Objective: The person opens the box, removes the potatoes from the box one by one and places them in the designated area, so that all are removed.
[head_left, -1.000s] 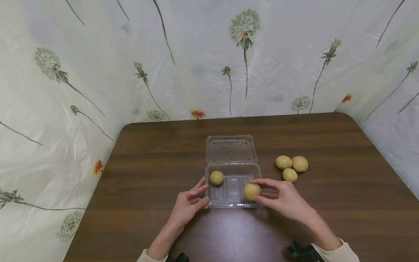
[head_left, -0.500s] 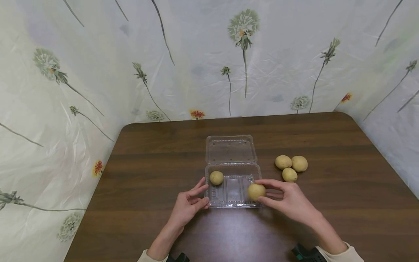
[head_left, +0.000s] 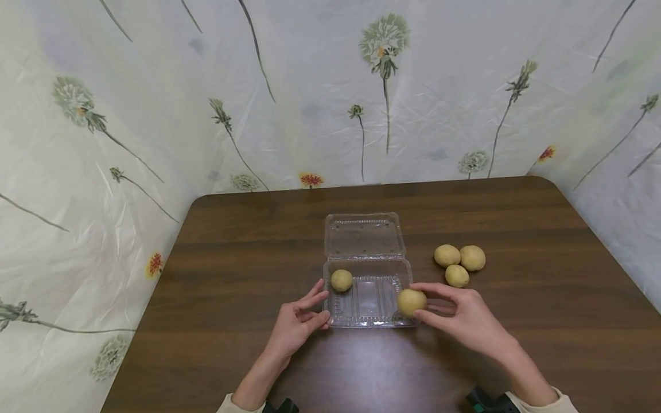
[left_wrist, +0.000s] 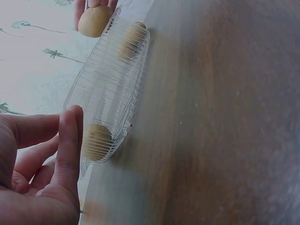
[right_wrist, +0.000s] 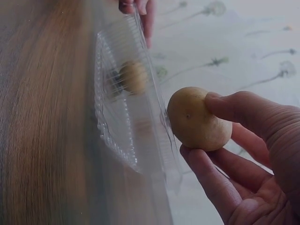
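Note:
A clear plastic clamshell container (head_left: 368, 298) lies with its lid (head_left: 365, 236) folded back, away from me. My left hand (head_left: 294, 330) holds the container's left rim between thumb and fingers. One potato (head_left: 341, 280) sits inside, at the back left. Between the thumb and fingers of my right hand (head_left: 467, 318) is another potato (head_left: 411, 302), above the container's right rim. The right wrist view shows this gripped potato (right_wrist: 197, 119) just outside the rim, raised off the table.
Three more potatoes (head_left: 457, 276) sit close together on the brown wooden table (head_left: 248, 258), right of the container. Behind the table hangs a flower-patterned sheet (head_left: 330, 86).
My right hand has shifted rightward with its potato, from over the container's right part to its right rim. The left hand and container have stayed put.

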The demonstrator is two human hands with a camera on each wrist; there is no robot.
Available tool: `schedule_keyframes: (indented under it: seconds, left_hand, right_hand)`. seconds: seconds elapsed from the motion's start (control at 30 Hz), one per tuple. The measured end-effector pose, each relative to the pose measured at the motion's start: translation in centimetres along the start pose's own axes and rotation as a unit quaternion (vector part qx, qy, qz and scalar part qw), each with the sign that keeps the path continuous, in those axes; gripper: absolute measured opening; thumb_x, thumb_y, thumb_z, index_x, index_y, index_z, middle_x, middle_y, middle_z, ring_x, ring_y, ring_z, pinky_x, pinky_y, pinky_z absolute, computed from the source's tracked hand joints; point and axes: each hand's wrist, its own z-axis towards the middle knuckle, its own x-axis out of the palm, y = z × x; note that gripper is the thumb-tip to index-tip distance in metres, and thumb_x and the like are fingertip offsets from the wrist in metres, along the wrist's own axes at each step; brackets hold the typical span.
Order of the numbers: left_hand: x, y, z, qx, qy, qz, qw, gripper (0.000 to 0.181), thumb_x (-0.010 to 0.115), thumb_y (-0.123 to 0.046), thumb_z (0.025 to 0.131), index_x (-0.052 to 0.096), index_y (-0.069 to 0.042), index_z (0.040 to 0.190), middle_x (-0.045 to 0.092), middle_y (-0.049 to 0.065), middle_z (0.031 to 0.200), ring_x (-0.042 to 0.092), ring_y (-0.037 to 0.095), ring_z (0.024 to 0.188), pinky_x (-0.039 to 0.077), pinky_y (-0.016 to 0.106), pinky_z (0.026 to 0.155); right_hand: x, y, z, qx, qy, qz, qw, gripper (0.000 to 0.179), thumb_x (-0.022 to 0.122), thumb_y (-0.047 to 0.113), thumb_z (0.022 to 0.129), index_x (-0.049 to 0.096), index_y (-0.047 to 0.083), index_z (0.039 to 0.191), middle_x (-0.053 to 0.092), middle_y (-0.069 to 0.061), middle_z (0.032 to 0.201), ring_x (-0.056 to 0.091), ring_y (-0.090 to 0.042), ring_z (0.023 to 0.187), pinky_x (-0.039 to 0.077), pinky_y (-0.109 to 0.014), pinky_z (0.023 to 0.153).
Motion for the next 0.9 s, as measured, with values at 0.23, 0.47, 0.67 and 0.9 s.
schedule_keyframes:
  seconds: [0.23, 0.47, 0.67, 0.9]
  left_hand:
    - [0.0, 0.1, 0.0, 0.002, -0.002, 0.0, 1.0, 0.047, 0.069, 0.004, 0.088, 0.055, 0.009, 0.132, 0.038, 0.005, 0.153, 0.067, 0.013, 0.073, 0.058, 0.026, 0.072]
    - [0.0, 0.1, 0.0, -0.001, -0.001, -0.003, 1.0, 0.047, 0.069, 0.004, 0.088, 0.055, 0.009, 0.132, 0.038, 0.005, 0.153, 0.066, 0.013, 0.073, 0.058, 0.027, 0.073]
    - [-0.1, 0.1, 0.1, 0.003, 0.0, 0.001, 1.0, 0.047, 0.069, 0.003, 0.088, 0.055, 0.009, 0.132, 0.038, 0.006, 0.153, 0.067, 0.012, 0.073, 0.058, 0.026, 0.072]
    - [-0.1, 0.0, 0.0, -0.006, -0.003, 0.002, 1.0, 0.046, 0.068, 0.004, 0.088, 0.055, 0.008, 0.132, 0.038, 0.005, 0.153, 0.066, 0.012, 0.073, 0.057, 0.025, 0.072]
  right_hand:
    - [-0.4, -0.1, -0.2, -0.006, -0.005, -0.009, 0.9999, 0.04, 0.079, 0.013, 0.083, 0.067, 0.015, 0.122, 0.067, 0.0, 0.118, 0.065, -0.02, 0.105, 0.055, -0.028, 0.084]
    - [-0.7, -0.1, -0.6, 0.0, -0.015, -0.013, 0.9998, 0.041, 0.079, 0.012, 0.084, 0.067, 0.014, 0.123, 0.066, -0.002, 0.118, 0.066, -0.019, 0.104, 0.055, -0.028, 0.083]
    - [-1.2, -0.1, -1.2, 0.023, -0.022, -0.01, 0.9994, 0.042, 0.078, 0.014, 0.085, 0.066, 0.012, 0.125, 0.066, -0.005, 0.12, 0.068, -0.02, 0.1, 0.055, -0.028, 0.082]
    - [-1.5, -0.3, -1.6, 0.021, -0.026, -0.003, 0.9994, 0.042, 0.077, 0.011, 0.085, 0.065, 0.009, 0.126, 0.066, -0.009, 0.121, 0.068, -0.02, 0.101, 0.055, -0.029, 0.082]
